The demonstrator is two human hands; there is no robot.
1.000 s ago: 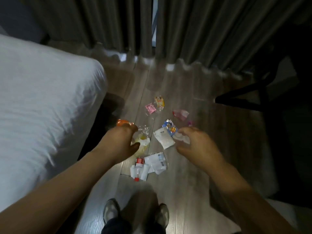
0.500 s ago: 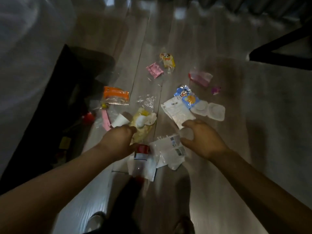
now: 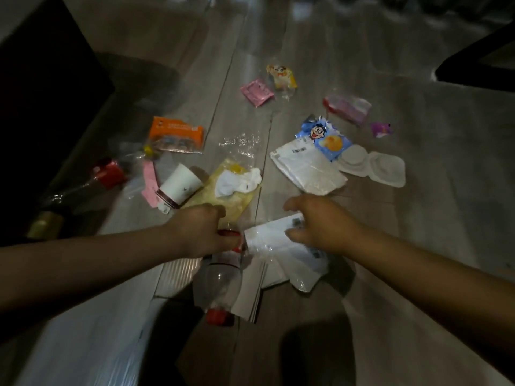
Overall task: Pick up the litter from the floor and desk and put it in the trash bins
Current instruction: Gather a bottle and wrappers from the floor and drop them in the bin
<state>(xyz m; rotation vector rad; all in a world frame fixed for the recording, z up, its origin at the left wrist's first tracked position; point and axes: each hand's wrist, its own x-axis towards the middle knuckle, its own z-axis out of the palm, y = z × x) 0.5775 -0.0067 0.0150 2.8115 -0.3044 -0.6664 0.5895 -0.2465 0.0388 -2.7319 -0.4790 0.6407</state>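
At bottom centre a clear plastic bottle point(image 3: 223, 285) lies on the floor point(image 3: 418, 246), its long axis running near to far with the red cap nearest. The left grip point(image 3: 200, 232) clenches the bottle's far, red-labelled end, fingertips hidden. Just right, the right grip point(image 3: 320, 224) grasps a white mailer bag point(image 3: 278, 246) whose label print is too blurred to read. Farther off lies a blue snack packet point(image 3: 326, 137) with a cartoon face.

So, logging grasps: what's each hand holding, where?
Left hand grips the clear bottle at its red-labelled end; right hand touches the white bag, grasp unclear.
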